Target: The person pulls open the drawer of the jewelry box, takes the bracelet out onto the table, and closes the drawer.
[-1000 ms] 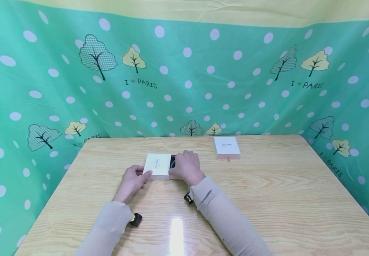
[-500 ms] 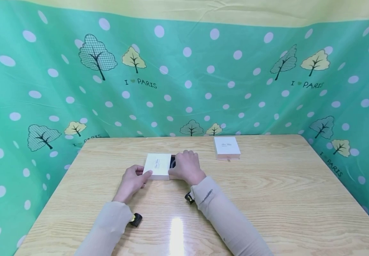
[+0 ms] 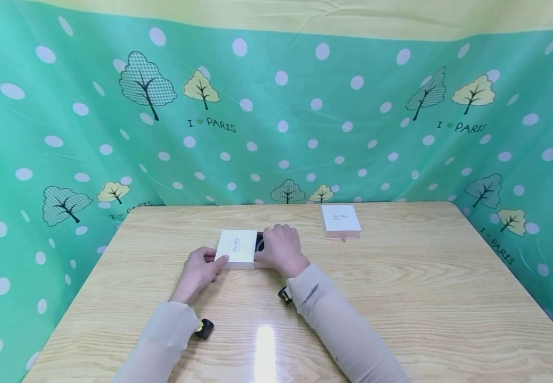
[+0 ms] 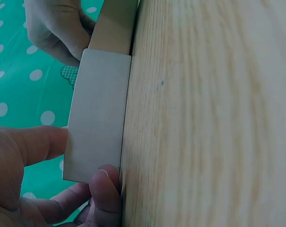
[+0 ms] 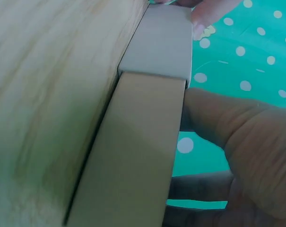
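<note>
A white slide-out box lies flat on the table, its tan-sided drawer partly out to the right. My left hand grips the white sleeve at its left end, thumb at the near corner and fingers on the far side. Over the drawer, my right hand bends down with the thumb beside the sleeve's edge. Its fingertips drop behind the drawer wall and are hidden, so I cannot tell what they hold. A grey curved piece shows on the drawer's dark inside, left of that hand.
Another white box, closed and with small print on its lid, sits near the back edge of the wooden table. Behind the table hangs a green dotted curtain.
</note>
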Available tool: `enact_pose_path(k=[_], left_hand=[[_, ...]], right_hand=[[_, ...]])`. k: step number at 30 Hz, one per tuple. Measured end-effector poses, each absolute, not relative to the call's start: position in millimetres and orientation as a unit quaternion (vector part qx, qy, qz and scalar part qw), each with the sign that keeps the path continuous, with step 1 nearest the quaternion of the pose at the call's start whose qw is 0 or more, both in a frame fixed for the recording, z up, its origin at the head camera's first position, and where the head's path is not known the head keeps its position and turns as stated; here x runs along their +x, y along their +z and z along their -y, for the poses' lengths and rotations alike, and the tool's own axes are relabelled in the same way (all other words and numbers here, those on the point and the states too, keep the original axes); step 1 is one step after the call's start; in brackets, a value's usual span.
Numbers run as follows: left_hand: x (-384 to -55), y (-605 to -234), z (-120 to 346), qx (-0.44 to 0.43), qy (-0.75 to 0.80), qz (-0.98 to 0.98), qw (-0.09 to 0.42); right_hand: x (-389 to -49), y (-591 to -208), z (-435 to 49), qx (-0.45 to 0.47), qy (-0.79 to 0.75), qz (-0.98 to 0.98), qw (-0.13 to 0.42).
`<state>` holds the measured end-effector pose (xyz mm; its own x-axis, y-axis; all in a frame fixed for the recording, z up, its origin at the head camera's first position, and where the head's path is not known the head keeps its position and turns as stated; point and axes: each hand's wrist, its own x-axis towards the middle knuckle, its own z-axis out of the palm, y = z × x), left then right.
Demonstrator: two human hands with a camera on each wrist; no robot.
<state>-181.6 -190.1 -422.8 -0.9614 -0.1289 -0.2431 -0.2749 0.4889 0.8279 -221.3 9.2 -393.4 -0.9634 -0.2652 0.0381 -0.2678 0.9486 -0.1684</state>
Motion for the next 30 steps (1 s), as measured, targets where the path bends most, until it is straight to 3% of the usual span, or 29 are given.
enact_pose_path(k=[12,30], left_hand=[[-182.1,-422.4,189.1,-0.122,0.488,-0.861,0.076],[-181.7,-422.1,190.7,-0.126,0.489,-0.859,0.081]], right_hand=[[-223.5,-386.7,-10.9,0.126,0.066,0.989,-0.041],[-227.8,-389.1,-12.0,0.111,0.133,0.984,-0.051]])
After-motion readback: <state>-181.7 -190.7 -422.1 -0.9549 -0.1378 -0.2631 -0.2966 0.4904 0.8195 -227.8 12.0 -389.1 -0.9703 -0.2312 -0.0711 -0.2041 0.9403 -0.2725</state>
